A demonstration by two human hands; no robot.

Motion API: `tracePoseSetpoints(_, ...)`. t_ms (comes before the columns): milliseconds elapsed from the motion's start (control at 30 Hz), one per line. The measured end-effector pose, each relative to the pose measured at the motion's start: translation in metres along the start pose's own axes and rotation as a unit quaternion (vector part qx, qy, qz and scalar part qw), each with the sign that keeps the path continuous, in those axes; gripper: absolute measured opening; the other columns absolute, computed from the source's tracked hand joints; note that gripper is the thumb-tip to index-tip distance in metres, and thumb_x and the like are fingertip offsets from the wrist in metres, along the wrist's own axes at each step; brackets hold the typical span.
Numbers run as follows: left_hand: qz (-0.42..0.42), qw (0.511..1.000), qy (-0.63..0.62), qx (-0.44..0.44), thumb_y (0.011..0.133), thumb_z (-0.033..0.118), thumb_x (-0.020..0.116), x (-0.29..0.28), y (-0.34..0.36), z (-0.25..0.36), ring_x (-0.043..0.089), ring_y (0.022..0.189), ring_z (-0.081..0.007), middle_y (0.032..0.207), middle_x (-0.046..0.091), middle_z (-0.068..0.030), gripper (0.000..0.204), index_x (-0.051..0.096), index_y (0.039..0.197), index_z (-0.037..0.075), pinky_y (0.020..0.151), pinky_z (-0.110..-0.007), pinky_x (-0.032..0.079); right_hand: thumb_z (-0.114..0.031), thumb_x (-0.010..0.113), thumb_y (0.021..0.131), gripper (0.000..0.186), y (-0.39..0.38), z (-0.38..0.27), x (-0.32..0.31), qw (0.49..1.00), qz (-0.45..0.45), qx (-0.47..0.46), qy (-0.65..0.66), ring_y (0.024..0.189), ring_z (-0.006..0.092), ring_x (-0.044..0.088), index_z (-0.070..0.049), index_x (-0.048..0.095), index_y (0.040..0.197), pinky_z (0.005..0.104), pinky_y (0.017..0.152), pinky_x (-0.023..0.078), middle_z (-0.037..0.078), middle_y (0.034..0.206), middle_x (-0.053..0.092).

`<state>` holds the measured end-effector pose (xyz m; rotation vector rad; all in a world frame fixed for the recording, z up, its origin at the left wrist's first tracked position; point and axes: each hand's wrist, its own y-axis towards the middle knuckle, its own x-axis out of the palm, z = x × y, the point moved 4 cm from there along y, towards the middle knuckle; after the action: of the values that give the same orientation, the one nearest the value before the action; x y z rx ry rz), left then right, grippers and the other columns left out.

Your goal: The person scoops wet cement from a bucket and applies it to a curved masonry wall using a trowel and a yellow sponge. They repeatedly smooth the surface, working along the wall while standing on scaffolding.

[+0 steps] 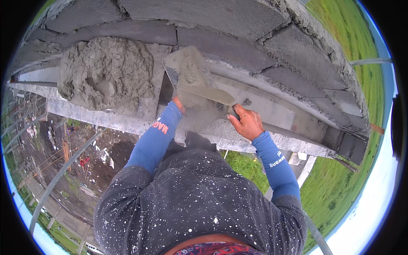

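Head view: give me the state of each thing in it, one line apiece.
Right hand, closed around the trowel
Left hand, mostly hidden, grip unclear
Trowel, held, smeared grey
Flat plate, loaded with mortar
Mortar pile, heaped, uneven
Block wall, laid in courses
Shirt, spattered white

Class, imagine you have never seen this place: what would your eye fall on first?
Probably the big, lumpy grey mound of mortar, piled at the upper left in front of the block wall. Next, just right of centre, the right grip holds a trowel by its handle. The white-speckled dark shirt fills the lower middle.
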<state>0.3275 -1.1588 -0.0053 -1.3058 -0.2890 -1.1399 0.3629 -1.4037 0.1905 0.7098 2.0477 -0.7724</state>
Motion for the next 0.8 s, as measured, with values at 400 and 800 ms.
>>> tracePoseSetpoints(400, -0.003, 0.999, -0.01, -0.043, 0.112, 0.041, 0.046, -0.027, -0.025, -0.071, 0.063, 0.133, -0.0344, 0.149, 0.062, -0.0138, 0.052, 0.055, 0.151, 0.008, 0.114, -0.052, 0.05, -0.041, 0.067, 0.101, 0.035, 0.134, -0.036, -0.037, 0.987, 0.139, 0.058, -0.059, 0.083, 0.051, 0.067, -0.007, 0.057, 0.104, 0.0575, 0.072, 0.05, 0.026, 0.08, 0.068)
tracePoseSetpoints(800, -0.006, 0.999, -0.03, -0.021, 0.111, 0.036, 0.048, -0.039, 0.0, -0.024, 0.069, 0.123, -0.0324, 0.14, 0.069, -0.013, 0.048, 0.06, 0.146, 0.006, 0.109, -0.048, 0.054, -0.032, 0.07, 0.099, 0.031, 0.019, 0.029, -0.01, 0.994, 0.017, 0.071, 0.078, 0.086, 0.0512, 0.066, -0.006, 0.056, 0.105, 0.0528, 0.073, 0.051, 0.025, 0.088, 0.069)
